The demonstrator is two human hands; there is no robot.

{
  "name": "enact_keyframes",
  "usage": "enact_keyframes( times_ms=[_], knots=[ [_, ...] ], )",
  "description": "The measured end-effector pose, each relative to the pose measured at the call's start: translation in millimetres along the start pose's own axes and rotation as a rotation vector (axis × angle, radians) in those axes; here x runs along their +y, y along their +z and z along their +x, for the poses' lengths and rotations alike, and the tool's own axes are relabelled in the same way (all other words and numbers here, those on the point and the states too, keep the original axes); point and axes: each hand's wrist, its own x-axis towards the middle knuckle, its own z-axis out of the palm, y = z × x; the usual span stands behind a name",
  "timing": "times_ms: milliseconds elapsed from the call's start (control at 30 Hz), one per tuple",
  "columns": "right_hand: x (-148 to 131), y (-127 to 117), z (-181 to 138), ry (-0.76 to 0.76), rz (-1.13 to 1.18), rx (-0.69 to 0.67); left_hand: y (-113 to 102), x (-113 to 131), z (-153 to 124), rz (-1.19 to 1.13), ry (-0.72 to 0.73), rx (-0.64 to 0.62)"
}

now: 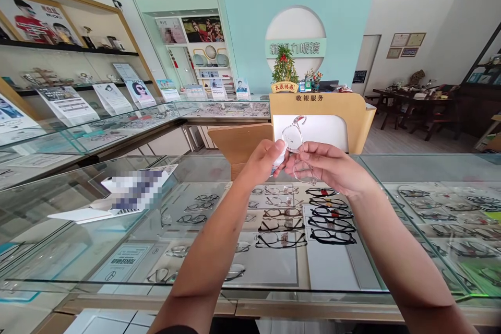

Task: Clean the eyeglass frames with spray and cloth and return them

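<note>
My right hand (331, 164) grips a pair of clear-framed eyeglasses (293, 137) between thumb and fingers, up above the glass counter. The glasses are turned on end, one lens above the fingers and the other below. Close beside them, my left hand (263, 160) is closed around a small white bottle (279, 160), its thumb at the top. Most of the bottle is covered by that hand. Under both hands, rows of eyeglasses (282, 225) lie inside the glass display counter (183, 283), with dark frames (332, 236) at the right.
A white-and-dark open box or stand (129, 193), partly blurred out, sits on the counter at left. Beyond are a brown cardboard flap (240, 141) and a yellow cashier desk (358, 125). Another glass case (172, 109) runs along the left, with stand-up cards (66, 104).
</note>
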Motion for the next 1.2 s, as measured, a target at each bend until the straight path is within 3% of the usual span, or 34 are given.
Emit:
enact_keyframes(
  times_ms=[400, 700, 867, 967, 1067, 1200],
  knots=[
    [2, -4, 3, 0.015, 0.038, 0.022, 2, 5, 0, 0.005, -0.034, 0.049],
    [1, -5, 8, -0.142, 0.192, 0.176, 6, 20, -3, 0.095, -0.093, -0.226],
    [1, -2, 8, -0.165, 0.164, 0.174, 11, 18, -2, 0.104, -0.128, -0.221],
    [0, -2, 7, -0.173, 0.18, 0.195, 7, 16, -3, 0.075, -0.077, -0.219],
    [-2, -2, 6, -0.182, 0.195, 0.198, -2, 16, -4, 0.05, -0.005, -0.141],
    [-6, -3, 4, -0.181, 0.213, 0.182, -16, 17, -4, 0.03, -0.039, 0.127]
  ],
)
